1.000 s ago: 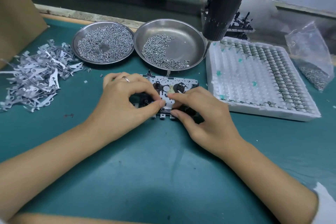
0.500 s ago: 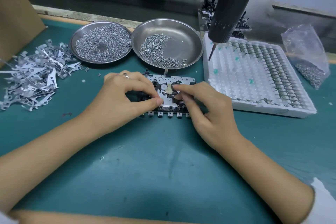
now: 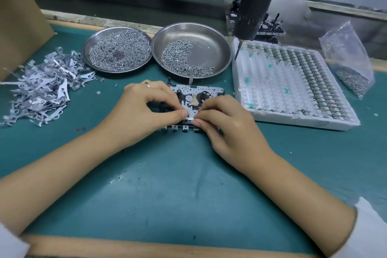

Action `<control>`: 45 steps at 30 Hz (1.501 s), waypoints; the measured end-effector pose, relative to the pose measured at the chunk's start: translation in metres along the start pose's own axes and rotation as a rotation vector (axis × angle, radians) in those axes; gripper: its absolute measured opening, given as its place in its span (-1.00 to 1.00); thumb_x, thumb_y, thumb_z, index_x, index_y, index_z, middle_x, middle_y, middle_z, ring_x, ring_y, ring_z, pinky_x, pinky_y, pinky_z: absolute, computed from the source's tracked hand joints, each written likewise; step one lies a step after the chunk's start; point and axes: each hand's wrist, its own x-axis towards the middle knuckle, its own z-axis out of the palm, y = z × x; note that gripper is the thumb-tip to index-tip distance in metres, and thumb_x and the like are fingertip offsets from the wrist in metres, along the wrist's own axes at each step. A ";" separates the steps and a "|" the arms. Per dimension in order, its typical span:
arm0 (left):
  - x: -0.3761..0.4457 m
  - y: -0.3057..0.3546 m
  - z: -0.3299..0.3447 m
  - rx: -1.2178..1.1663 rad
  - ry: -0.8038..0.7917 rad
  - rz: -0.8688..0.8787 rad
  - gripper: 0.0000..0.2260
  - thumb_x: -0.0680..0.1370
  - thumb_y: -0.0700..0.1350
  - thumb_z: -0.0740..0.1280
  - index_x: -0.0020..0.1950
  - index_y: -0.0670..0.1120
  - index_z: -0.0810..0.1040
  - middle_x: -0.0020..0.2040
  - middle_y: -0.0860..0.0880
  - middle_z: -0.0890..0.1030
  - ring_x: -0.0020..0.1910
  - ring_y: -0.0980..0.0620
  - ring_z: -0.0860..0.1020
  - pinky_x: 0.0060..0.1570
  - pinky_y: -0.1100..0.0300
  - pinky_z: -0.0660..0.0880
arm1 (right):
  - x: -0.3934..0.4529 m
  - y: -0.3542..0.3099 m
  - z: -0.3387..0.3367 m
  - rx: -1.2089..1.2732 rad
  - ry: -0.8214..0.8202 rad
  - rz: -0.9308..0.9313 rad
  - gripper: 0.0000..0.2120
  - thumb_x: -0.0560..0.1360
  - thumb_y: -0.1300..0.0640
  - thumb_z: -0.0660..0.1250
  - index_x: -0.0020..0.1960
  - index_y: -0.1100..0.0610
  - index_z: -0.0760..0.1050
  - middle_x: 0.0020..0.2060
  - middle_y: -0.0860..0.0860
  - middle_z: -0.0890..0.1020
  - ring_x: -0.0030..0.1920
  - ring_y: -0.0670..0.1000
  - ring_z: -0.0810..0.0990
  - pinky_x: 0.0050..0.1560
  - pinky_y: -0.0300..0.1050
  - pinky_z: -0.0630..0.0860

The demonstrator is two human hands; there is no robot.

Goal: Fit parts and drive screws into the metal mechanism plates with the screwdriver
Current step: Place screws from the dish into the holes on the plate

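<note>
Two steel dishes (image 3: 217, 48) w/ screws (image 3: 180, 56); foam tray (image 3: 272, 119) w/ parts.

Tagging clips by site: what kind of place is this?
Most likely a factory assembly bench: steel pans of screws, a hanging power screwdriver, a foam tray of parts, and a pile of stamped metal pieces.

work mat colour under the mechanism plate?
Teal green work mat beneath the mechanism plate; head view, the only one.

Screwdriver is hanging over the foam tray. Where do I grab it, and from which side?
Grip the screwdriver round its black barrel, above the knurled collar, coming from the right with the right hand. It hangs nearly upright, bit down over the foam tray, so the barrel is the only reachable part.
</note>
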 end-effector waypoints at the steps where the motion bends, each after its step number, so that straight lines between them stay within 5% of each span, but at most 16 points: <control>1: 0.000 -0.001 0.000 -0.014 -0.009 -0.007 -0.95 0.35 -0.16 0.53 -0.29 -0.06 0.69 -0.23 0.10 0.61 -0.19 0.12 0.54 -0.11 0.28 0.41 | 0.000 -0.002 0.002 -0.047 0.002 -0.020 -0.82 0.52 0.24 0.33 -0.14 0.36 0.60 -0.16 0.20 0.60 -0.18 0.20 0.56 -0.18 0.05 0.52; 14: 0.004 0.006 -0.001 -0.025 -0.048 -0.015 -0.92 0.35 -0.24 0.52 -0.32 -0.13 0.67 -0.24 0.03 0.61 -0.25 0.12 0.54 -0.15 0.28 0.42 | 0.002 -0.012 0.011 -0.325 -0.027 -0.043 -0.86 0.27 0.52 0.40 -0.26 0.34 0.51 -0.27 0.24 0.56 -0.33 0.19 0.49 -0.36 0.04 0.47; 18: 0.005 0.008 -0.003 -0.032 -0.072 -0.015 -0.94 0.35 -0.22 0.52 -0.31 -0.13 0.68 -0.24 0.00 0.62 -0.25 0.12 0.53 -0.17 0.29 0.41 | 0.002 -0.008 0.006 -0.148 -0.026 0.033 -0.92 0.46 0.35 0.34 -0.17 0.36 0.55 -0.21 0.22 0.57 -0.21 0.20 0.53 -0.22 0.05 0.49; 21: 0.005 0.009 -0.005 -0.028 -0.086 0.003 -0.89 0.31 -0.11 0.50 -0.29 -0.15 0.69 -0.23 0.00 0.62 -0.26 0.17 0.53 -0.18 0.37 0.41 | 0.004 -0.006 0.000 0.086 0.062 0.194 -0.86 0.51 0.26 0.31 -0.10 0.32 0.59 -0.17 0.15 0.58 -0.14 0.08 0.54 -0.09 -0.20 0.44; 30: 0.004 0.006 -0.005 -0.017 -0.063 -0.014 -0.82 0.27 0.04 0.48 -0.27 -0.05 0.70 -0.22 0.05 0.63 -0.17 0.09 0.57 -0.07 0.27 0.46 | 0.005 -0.002 0.000 0.196 0.175 0.277 -0.79 0.56 0.26 0.24 -0.19 0.30 0.54 -0.27 0.10 0.55 -0.24 -0.03 0.44 -0.19 -0.39 0.31; 36: 0.005 0.007 -0.007 -0.004 -0.090 -0.006 -0.83 0.29 -0.01 0.48 -0.26 -0.10 0.69 -0.21 0.03 0.62 -0.22 0.19 0.56 -0.12 0.42 0.41 | 0.004 -0.001 0.000 0.209 0.189 0.279 -0.78 0.56 0.25 0.24 -0.18 0.32 0.57 -0.27 0.12 0.57 -0.22 -0.01 0.47 -0.16 -0.32 0.36; 45: 0.004 0.005 -0.006 0.020 -0.082 0.026 -0.80 0.29 0.04 0.48 -0.20 -0.06 0.71 -0.20 0.04 0.62 -0.18 0.17 0.56 -0.09 0.38 0.42 | 0.004 -0.001 -0.001 0.213 0.187 0.275 -0.75 0.56 0.22 0.23 -0.20 0.35 0.55 -0.28 0.14 0.57 -0.22 0.03 0.48 -0.17 -0.18 0.41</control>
